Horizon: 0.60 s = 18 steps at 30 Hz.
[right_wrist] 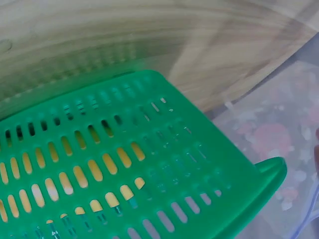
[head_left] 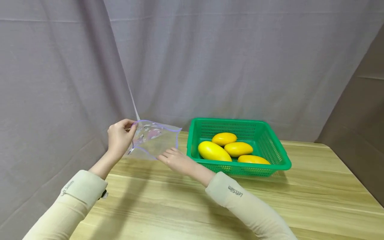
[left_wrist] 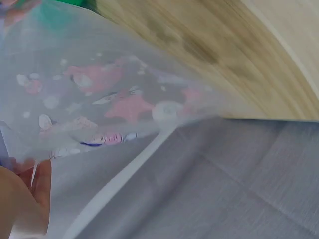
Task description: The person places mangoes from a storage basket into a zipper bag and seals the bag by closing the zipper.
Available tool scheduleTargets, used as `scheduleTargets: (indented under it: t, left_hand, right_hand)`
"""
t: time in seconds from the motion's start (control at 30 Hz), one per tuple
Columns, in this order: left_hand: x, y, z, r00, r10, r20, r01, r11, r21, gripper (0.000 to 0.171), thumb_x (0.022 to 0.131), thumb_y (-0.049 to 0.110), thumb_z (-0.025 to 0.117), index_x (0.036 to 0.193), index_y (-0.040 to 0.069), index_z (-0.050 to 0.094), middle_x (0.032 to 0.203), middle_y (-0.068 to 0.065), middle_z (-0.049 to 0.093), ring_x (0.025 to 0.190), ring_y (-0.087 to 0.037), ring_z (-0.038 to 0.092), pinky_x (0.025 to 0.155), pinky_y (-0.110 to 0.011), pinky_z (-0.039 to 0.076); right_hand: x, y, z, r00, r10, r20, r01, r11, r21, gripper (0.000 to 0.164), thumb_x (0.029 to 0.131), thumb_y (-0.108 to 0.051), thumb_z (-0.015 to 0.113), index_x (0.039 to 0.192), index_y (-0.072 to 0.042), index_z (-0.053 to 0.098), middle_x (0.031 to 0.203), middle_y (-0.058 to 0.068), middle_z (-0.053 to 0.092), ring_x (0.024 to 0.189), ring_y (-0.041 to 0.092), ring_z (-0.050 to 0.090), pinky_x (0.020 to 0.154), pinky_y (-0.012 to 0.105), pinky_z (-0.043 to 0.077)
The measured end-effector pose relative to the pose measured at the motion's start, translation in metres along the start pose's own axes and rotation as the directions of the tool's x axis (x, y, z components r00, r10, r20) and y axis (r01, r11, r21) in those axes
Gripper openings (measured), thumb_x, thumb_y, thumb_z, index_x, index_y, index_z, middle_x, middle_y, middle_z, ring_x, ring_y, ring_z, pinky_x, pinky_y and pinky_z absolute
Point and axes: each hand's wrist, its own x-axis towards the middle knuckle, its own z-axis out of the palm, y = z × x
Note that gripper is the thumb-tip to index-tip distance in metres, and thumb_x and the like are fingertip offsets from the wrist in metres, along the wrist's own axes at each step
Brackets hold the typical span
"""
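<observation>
A clear plastic bag with purple trim is spread in the air between both hands, left of the green basket. My left hand pinches its left edge between thumb and fingers. At the lower right corner, my right hand grips the purple trim. Pink and white prints cover the bag in the left wrist view, where part of my left hand shows below it. The right wrist view has the bag at its right side, with only a sliver of fingers there.
A green plastic basket with slotted walls stands on the wooden table, just right of the bag. Several yellow mangoes lie in it. Grey cloth hangs behind the table and along the left side.
</observation>
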Motion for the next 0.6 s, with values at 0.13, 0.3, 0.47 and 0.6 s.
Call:
scheduleTargets:
  t: [0.13, 0.3, 0.47, 0.6]
  left_hand:
    - [-0.003, 0.003, 0.003, 0.998, 0.046, 0.042, -0.048, 0.997, 0.055, 0.013, 0.084, 0.009, 0.067, 0.08, -0.003, 0.072, 0.077, -0.019, 0.072, 0.069, -0.034, 0.069, 0.066, -0.048, 0.056]
    - [-0.003, 0.004, 0.007, 0.995, 0.029, 0.095, -0.036, 0.996, 0.077, 0.013, 0.082, 0.008, 0.066, 0.08, -0.004, 0.071, 0.071, -0.018, 0.071, 0.062, -0.031, 0.067, 0.061, -0.048, 0.053]
    - [-0.003, 0.004, 0.011, 0.998, -0.003, 0.062, 0.002, 1.0, 0.016, 0.013, 0.083, 0.004, 0.062, 0.088, -0.006, 0.07, 0.078, -0.021, 0.071, 0.069, -0.034, 0.07, 0.06, -0.045, 0.056]
    - [-0.005, 0.005, 0.016, 0.996, -0.021, 0.086, 0.022, 1.0, -0.009, 0.014, 0.085, 0.011, 0.068, 0.085, -0.003, 0.072, 0.079, -0.018, 0.072, 0.07, -0.031, 0.07, 0.062, -0.044, 0.056]
  right_hand:
    - [0.001, -0.002, 0.0, 0.998, 0.03, -0.053, -0.032, 0.999, -0.037, 0.018, 0.089, -0.009, 0.06, 0.105, -0.015, 0.061, 0.095, -0.008, 0.068, 0.091, 0.01, 0.06, 0.087, 0.025, 0.046]
    - [0.0, -0.003, 0.001, 0.995, 0.038, -0.09, -0.04, 0.999, -0.02, 0.008, 0.09, -0.015, 0.062, 0.097, -0.017, 0.065, 0.091, -0.009, 0.069, 0.09, 0.009, 0.061, 0.091, 0.027, 0.045]
    - [-0.005, -0.004, 0.0, 0.998, 0.027, -0.058, -0.023, 0.997, 0.069, 0.01, 0.092, -0.016, 0.061, 0.098, -0.014, 0.068, 0.1, -0.006, 0.067, 0.101, 0.013, 0.058, 0.106, 0.037, 0.039]
    - [-0.007, -0.004, 0.0, 0.999, 0.046, 0.0, -0.046, 0.996, 0.076, 0.019, 0.091, -0.008, 0.058, 0.108, -0.013, 0.066, 0.107, -0.004, 0.066, 0.107, 0.014, 0.055, 0.11, 0.039, 0.035]
